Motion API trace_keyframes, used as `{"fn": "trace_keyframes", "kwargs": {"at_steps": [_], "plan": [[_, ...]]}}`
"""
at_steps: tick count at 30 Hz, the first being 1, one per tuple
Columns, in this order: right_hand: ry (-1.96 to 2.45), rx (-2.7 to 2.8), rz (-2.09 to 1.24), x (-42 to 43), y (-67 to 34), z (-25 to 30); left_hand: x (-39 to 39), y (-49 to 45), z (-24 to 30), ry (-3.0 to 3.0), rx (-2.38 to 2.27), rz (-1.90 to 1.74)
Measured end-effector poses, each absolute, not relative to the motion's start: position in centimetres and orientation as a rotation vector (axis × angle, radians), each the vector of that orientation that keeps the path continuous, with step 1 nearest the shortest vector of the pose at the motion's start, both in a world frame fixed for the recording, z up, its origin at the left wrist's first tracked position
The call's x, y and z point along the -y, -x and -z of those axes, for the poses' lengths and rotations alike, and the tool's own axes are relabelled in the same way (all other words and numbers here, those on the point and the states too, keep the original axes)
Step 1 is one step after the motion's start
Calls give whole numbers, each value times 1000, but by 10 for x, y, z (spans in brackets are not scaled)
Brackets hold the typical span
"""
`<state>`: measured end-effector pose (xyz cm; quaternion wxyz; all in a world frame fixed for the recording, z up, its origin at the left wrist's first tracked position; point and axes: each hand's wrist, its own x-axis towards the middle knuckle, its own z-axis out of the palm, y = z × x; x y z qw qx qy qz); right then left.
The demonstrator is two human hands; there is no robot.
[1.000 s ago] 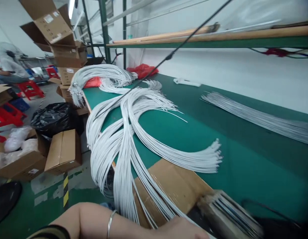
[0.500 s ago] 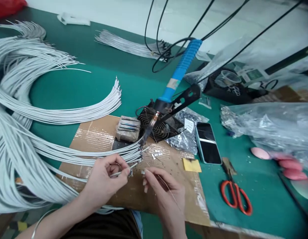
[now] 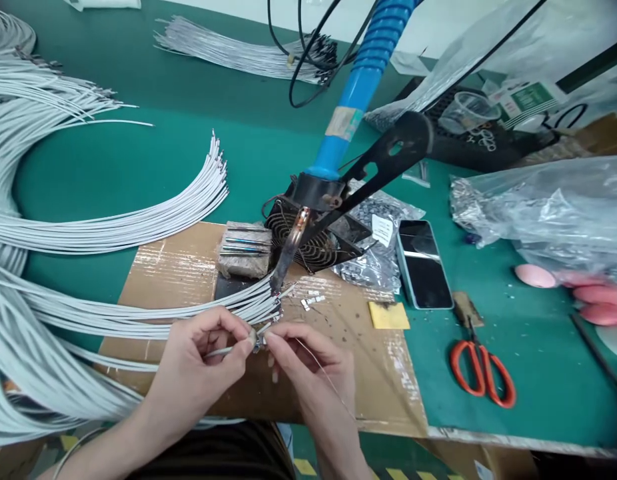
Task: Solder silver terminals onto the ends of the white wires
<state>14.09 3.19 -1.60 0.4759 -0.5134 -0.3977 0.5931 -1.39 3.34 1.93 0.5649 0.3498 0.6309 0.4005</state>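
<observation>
My left hand (image 3: 201, 363) is closed on a white cable (image 3: 218, 352), its end pointing right between thumb and forefinger. Close against it, my right hand (image 3: 313, 367) pinches a tiny pale metal piece at its fingertips; the fingers partly cover it. A thin wire (image 3: 324, 371), resembling solder, runs back across my right hand. Just beyond the fingertips lie the ends of a bundle of white cables (image 3: 153, 320). Above these, a soldering iron with a blue handle (image 3: 361, 87) slants down in a black holder (image 3: 388, 163), its dark tip (image 3: 287, 257) near the cable ends.
Small metal pieces (image 3: 313, 301) lie on the cardboard (image 3: 358, 373). A wrapped block (image 3: 244, 250) and a fan (image 3: 308, 243) stand behind. To the right are a yellow sponge (image 3: 389, 316), a phone (image 3: 424, 265), orange-handled scissors (image 3: 481, 373) and plastic bags (image 3: 558, 207). More cables (image 3: 113, 230) fill the left.
My right hand has moved left, so its fingertips now meet the cable end at my left hand. The view has shifted slightly; the iron and bench items stay in place.
</observation>
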Motion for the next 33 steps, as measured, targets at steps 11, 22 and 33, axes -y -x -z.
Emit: {"fn": "trace_keyframes", "kwargs": {"at_steps": [11,22,33], "plan": [[1264,947,-1508,-35,-142,12,-34,13,-12,-885,-1475,-958],[1293,831,-1537,-30,-139,8,-32,10,-16,-880,-1465,-968],[1282,846,-1538,-30,-141,9,-32,11,-10,-958,-1372,-1047]]}}
